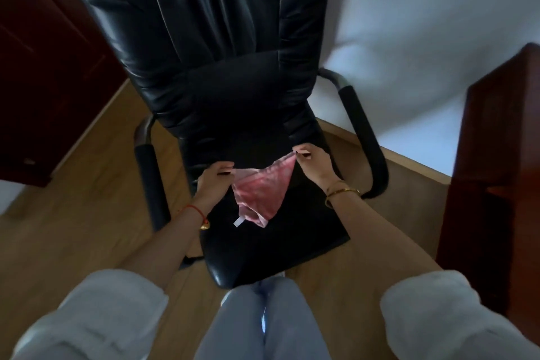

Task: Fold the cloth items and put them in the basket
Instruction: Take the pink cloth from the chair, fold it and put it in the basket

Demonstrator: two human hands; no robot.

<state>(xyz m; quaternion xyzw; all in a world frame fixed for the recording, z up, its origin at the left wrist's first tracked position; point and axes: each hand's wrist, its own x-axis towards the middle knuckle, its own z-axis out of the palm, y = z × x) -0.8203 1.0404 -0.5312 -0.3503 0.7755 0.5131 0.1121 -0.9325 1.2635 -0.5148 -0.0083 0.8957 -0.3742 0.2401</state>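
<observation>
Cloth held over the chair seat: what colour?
Mottled pink cloth, with a small white tag; seen best in the head view.

The tall backrest [222,52] closes off the far side, so you can't reach past it. Bare chair seat [309,231] lies in front of and to the right of the pink cloth [260,193]. The left armrest [149,178] rises just beside your left hand [211,181], and the right armrest [365,131] loops near your right hand [315,164]. Outside both armrests the wood floor [87,228] lies open, bounded by a dark cabinet [43,67] on the left and a brown wooden unit [496,169] on the right.
</observation>
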